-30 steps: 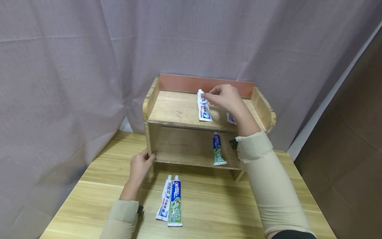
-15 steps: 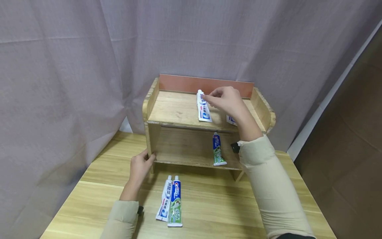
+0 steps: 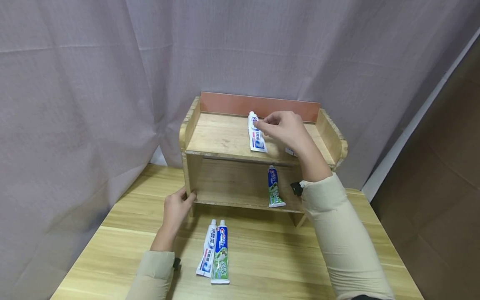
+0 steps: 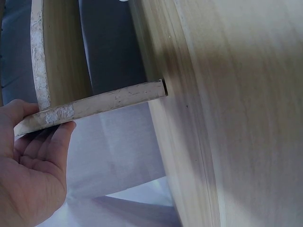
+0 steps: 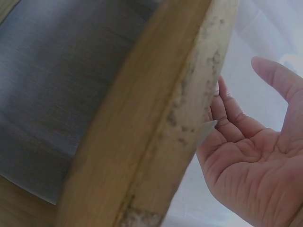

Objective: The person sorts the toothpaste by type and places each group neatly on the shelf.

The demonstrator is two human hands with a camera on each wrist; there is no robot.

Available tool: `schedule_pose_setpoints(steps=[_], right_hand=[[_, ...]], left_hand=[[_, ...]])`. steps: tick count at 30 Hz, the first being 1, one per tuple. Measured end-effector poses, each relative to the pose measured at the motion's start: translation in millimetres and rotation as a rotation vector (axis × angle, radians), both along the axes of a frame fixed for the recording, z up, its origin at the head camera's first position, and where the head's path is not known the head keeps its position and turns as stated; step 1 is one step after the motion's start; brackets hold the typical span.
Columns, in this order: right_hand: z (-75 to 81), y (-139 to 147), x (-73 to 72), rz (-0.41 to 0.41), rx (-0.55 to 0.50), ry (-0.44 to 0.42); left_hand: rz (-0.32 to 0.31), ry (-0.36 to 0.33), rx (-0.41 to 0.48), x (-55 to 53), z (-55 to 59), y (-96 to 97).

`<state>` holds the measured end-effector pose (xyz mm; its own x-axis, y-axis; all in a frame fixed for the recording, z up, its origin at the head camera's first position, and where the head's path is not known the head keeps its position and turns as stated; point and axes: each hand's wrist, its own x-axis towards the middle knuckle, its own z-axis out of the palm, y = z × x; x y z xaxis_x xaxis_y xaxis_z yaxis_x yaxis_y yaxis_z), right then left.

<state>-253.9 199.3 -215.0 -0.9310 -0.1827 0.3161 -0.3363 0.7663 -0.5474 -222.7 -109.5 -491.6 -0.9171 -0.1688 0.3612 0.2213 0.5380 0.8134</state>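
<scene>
My left hand (image 3: 176, 210) grips the left upright of a small wooden shelf (image 3: 219, 143); in the left wrist view its thumb and fingers lie on opposite sides of the panel (image 4: 102, 101). Over the top board, my right hand (image 3: 285, 129) has its thumb and fingertips by the right edge of a white toothpaste tube (image 3: 258, 141), whether touching cannot be told. The right wrist view shows that palm (image 5: 255, 163) with thumb apart and loosely bent fingers, holding nothing visible. Mostly hidden under this hand lies another white tube (image 3: 290, 151). A blue-green toothpaste tube (image 3: 274, 189) lies on the lower board.
On the wooden table (image 3: 123, 237), a white toothpaste tube (image 3: 206, 256) and a blue-green toothpaste tube (image 3: 221, 258) lie side by side in front of the shelf. A reddish strip (image 3: 228, 104) backs the top board. A grey curtain (image 3: 240, 46) hangs behind.
My right hand has shifted slightly down and to the right over the top board, covering more of the partly hidden white tube. The left hand stays put.
</scene>
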Motion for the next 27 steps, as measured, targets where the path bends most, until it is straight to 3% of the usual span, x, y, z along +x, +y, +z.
schedule_pose_setpoints(steps=[12, 27], right_hand=[[-3.3, -0.8, 10.3, 0.026, -0.057, 0.035], [-8.6, -1.4, 21.4, 0.033, -0.096, 0.042]], left_hand=[[-0.022, -0.006, 0.016, 0.8, 0.7, -0.5], [-0.006, 0.006, 0.019, -0.4, -0.9, -1.2]])
